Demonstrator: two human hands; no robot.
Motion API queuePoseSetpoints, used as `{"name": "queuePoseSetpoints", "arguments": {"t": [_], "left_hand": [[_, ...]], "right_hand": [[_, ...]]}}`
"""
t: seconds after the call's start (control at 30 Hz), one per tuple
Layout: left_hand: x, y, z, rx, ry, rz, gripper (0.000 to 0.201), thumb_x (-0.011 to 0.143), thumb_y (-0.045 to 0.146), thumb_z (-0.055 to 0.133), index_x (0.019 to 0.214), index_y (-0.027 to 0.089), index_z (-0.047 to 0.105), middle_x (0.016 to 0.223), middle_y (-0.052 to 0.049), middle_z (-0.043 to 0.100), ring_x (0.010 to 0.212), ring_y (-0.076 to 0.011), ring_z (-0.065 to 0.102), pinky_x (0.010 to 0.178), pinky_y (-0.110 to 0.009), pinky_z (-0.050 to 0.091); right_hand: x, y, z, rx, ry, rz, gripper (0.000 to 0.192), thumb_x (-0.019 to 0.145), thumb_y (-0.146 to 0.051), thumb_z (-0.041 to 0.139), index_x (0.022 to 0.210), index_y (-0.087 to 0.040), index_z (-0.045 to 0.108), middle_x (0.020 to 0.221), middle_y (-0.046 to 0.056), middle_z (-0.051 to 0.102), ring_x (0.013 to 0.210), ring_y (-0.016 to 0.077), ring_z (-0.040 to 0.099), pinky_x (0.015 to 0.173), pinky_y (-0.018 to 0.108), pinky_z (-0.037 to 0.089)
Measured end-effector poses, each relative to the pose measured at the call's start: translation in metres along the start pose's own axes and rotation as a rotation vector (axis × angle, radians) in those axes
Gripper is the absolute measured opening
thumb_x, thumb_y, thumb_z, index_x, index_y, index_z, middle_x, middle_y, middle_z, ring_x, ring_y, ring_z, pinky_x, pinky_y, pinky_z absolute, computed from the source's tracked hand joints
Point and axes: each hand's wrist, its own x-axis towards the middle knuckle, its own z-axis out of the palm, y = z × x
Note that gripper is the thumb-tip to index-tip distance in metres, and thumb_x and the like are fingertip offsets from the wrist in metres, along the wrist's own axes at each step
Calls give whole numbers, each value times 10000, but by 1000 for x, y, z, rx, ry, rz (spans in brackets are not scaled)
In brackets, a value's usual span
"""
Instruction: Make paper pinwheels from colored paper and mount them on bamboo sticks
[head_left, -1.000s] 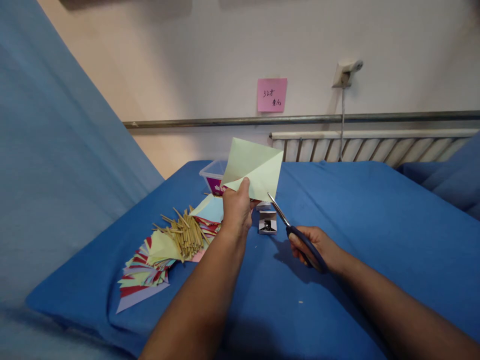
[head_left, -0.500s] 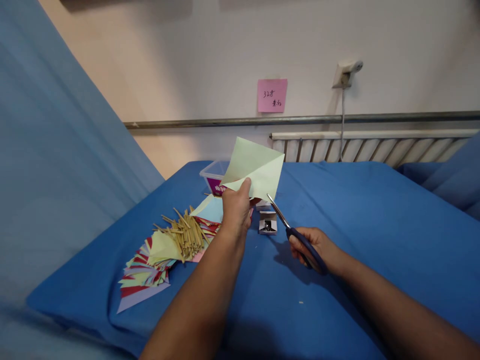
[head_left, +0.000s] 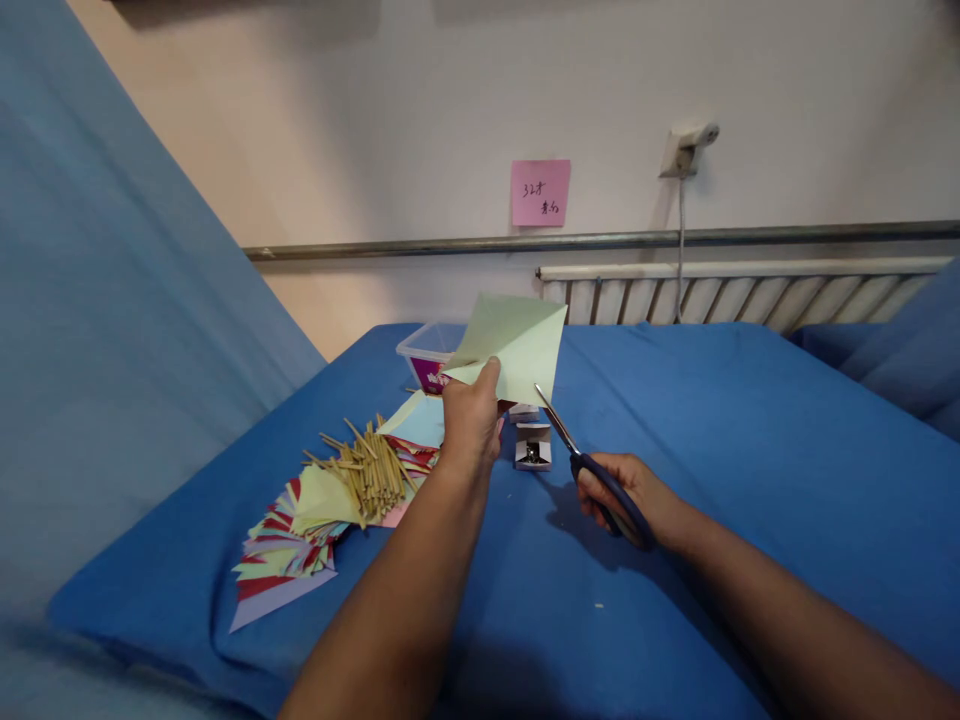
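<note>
Behind green paper [head_left: 517,345] (left-hand grip [head_left: 471,420]): plastic tub [head_left: 429,350].

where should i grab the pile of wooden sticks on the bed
Pinch the wooden sticks across the middle of the bundle, coming from above. They lie fanned on the paper stack, ends splayed, so the middle is tightest. The left hand holding folded paper is nearest.

Both forearms outstretched, left hand [head_left: 469,424] raised with thumb pinched, right hand [head_left: 628,494] lower, fingers curled closed
</note>
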Motion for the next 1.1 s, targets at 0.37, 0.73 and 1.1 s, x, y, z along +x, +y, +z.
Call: {"name": "queuePoseSetpoints", "arguments": {"t": [0.37,0.73,1.1], "left_hand": [[-1,-1,0,-9,9,-23,273,676,165,723,941,104,694,986,-136,730,772,-215,706,760,-364,572],[-1,1,0,-13,3,-42,303,675,155,721,971,109,680,988,-135,725,815,-225,709,776,-373,569],[-3,2,1,44,-6,-62,335,645,157,741,972,110,684,937,-123,725,709,-210,700,694,-373,580]], "right_hand": [[2,2,-1,-27,-6,-23,502,740,-671,592,655,-182,515,569,-5,564,442,89,484,410,215,370],[2,0,-1,-30,8,13,498,734,-663,610,651,-181,518,547,-12,550,418,75,461,391,206,362],[1,4,-1,7,-18,-9,507,734,-680,596,676,-182,521,560,-11,559,432,88,479,402,214,361]]}}
